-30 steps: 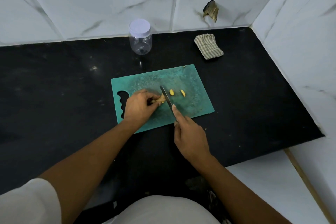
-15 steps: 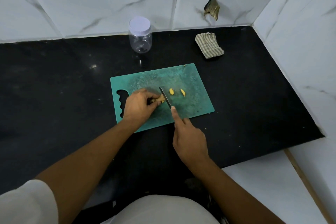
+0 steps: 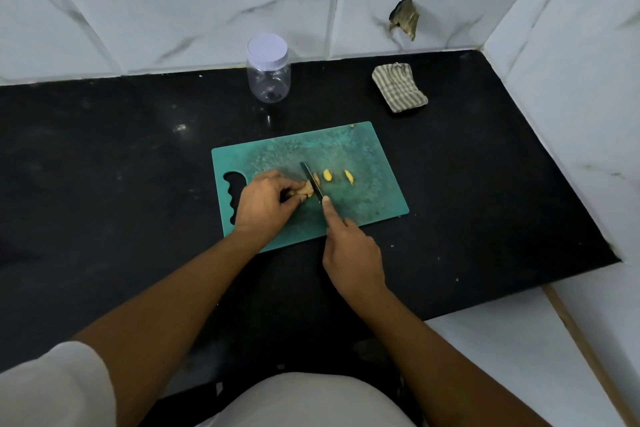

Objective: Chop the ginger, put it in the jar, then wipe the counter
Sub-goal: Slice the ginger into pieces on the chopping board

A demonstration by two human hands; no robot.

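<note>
A teal cutting board (image 3: 367,156) lies on the black counter (image 3: 104,184). My left hand (image 3: 266,201) pinches a knobbly piece of ginger (image 3: 306,190) on the board. My right hand (image 3: 349,250) grips a knife (image 3: 311,180), index finger stretched along the blade's back; the blade stands at the ginger's right end. Three cut yellow slices (image 3: 327,175) lie just right of the blade. A clear plastic jar (image 3: 268,73) with a white lid on stands behind the board near the wall. A striped folded cloth (image 3: 398,87) lies at the back right.
Tiled marble-look walls close off the back and the right side (image 3: 571,97). A broken patch in the tile (image 3: 404,17) shows above the cloth. The counter's front edge runs near my body, with a white floor at the lower right.
A third slice has come off beside the blade. The knife and my right hand have shifted slightly left along the ginger. My left hand holds the ginger as before.
</note>
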